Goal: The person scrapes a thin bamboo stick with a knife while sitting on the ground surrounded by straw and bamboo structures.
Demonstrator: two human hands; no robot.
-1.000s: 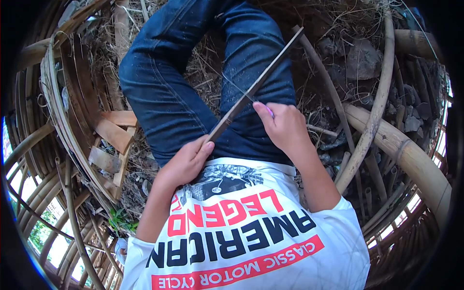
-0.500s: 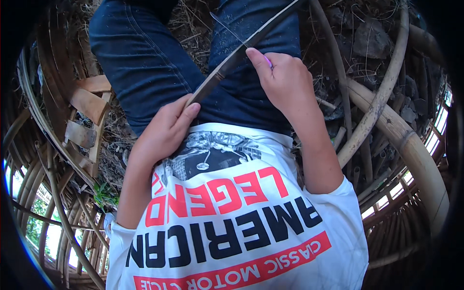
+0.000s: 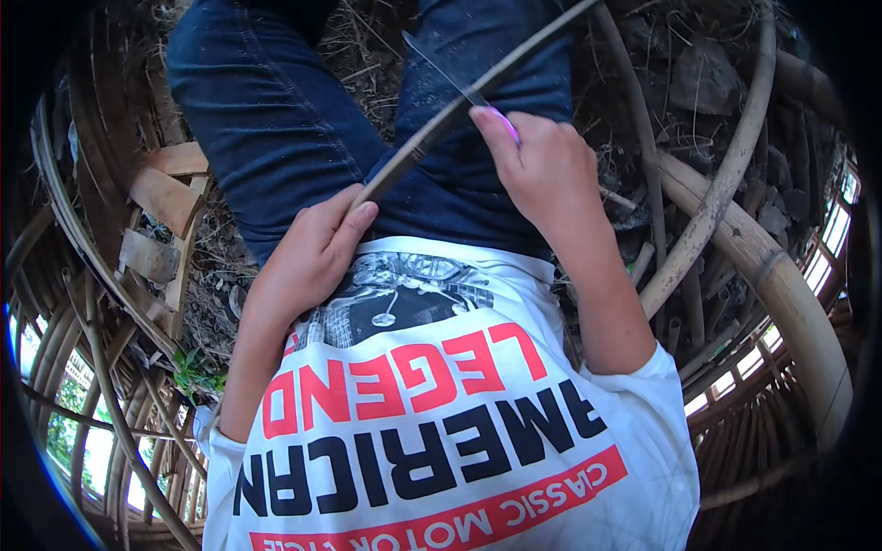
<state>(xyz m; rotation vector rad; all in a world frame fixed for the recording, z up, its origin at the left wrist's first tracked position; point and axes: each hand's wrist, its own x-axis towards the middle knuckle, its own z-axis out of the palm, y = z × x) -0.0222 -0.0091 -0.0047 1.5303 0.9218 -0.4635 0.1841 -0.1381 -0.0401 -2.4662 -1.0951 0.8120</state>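
Observation:
My left hand [image 3: 315, 241] is closed round the near end of a long, narrow bamboo strip [image 3: 415, 150]. The strip slants up and to the right across my thighs in dark blue jeans [image 3: 266, 110], and its far end runs out past the top of the view. In my right hand [image 3: 542, 163] is a knife [image 3: 447, 73] with a pink-purple handle, its thumb pressed along the handle. The thin blade points up and left and crosses the strip, touching or very near it. My fingers hide most of the handle.
Several curved bamboo pieces [image 3: 167, 199] lie at the left. Thick bamboo poles [image 3: 772, 266] and a bent branch [image 3: 726, 184] cross on the right. A grey stone [image 3: 706, 76] sits at the upper right among dry litter. Slatted walls stand on both sides.
My right hand and the knife have shifted slightly down and toward me along the strip. The strip has turned a little, showing a narrower face. My left hand keeps its hold.

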